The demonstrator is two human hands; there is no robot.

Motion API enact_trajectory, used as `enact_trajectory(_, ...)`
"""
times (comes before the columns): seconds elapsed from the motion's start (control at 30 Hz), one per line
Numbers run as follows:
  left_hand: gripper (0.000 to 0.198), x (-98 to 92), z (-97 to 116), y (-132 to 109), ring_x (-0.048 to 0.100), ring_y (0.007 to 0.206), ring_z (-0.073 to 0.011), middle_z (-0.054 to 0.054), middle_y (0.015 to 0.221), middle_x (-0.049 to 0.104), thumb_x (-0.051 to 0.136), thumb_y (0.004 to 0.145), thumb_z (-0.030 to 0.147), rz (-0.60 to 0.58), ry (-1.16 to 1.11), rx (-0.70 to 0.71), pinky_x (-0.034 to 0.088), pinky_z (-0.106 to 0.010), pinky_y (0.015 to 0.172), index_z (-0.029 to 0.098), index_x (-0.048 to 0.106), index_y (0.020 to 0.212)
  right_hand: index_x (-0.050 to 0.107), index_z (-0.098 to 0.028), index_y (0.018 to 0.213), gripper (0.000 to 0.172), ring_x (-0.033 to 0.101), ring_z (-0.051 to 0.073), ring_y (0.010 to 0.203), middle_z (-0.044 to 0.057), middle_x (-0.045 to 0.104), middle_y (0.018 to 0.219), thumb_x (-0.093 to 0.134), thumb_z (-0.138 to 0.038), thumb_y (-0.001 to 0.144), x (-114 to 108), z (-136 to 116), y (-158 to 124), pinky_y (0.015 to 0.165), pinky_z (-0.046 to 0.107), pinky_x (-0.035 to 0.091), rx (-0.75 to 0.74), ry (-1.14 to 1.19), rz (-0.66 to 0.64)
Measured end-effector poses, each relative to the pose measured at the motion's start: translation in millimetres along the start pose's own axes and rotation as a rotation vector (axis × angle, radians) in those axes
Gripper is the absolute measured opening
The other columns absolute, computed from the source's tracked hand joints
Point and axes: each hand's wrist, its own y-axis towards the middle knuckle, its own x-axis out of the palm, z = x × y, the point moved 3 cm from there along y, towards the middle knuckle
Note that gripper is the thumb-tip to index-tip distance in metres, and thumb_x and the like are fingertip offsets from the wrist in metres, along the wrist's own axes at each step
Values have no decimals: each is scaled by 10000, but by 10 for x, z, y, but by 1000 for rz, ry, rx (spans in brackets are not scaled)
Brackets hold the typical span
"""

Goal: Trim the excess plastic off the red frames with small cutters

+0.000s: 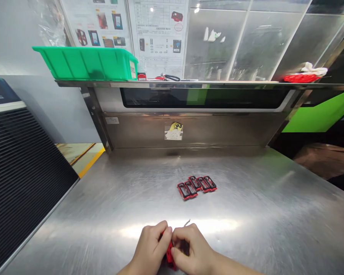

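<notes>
My left hand (151, 244) and my right hand (192, 249) are close together at the near edge of the view, both gripping a red plastic part (169, 254). Much of that part is hidden by my fingers, though it looks like the red-and-black frames on the table. A thin pale strip (187, 222) pokes out just above my right hand. Farther ahead, out of reach of my fingers, several red-and-black rectangular frames (197, 187) lie in a tight overlapping group on the stainless steel table (255, 214).
A black ribbed panel (23, 179) runs along the table's left side. Behind the table stands a steel back panel with a taped sample card (173, 131). Above it, a shelf (206, 84) holds a green plastic crate (84, 63), a small tool with black handles (169, 77) and a red cloth (301, 78).
</notes>
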Motion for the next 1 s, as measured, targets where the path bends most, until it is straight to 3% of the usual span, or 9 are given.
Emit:
enact_trajectory(0.7,432,-15,32,-3,328,492,-110,43,504,303,284,878,488,-20,-4,-12,227,-244,501,201,300,555,420,-159,518,110,363,68,388,-41,422,445,489,-190,598,7,-17,0,373,150,246,94,-41,-42)
enact_trajectory(1.0,436,-7,33,2,331,497,-113,39,514,312,282,881,490,-21,-13,-18,225,-245,508,198,306,558,383,-165,524,79,313,64,388,-47,369,442,410,-195,591,-23,-28,9,385,171,203,18,-27,-24)
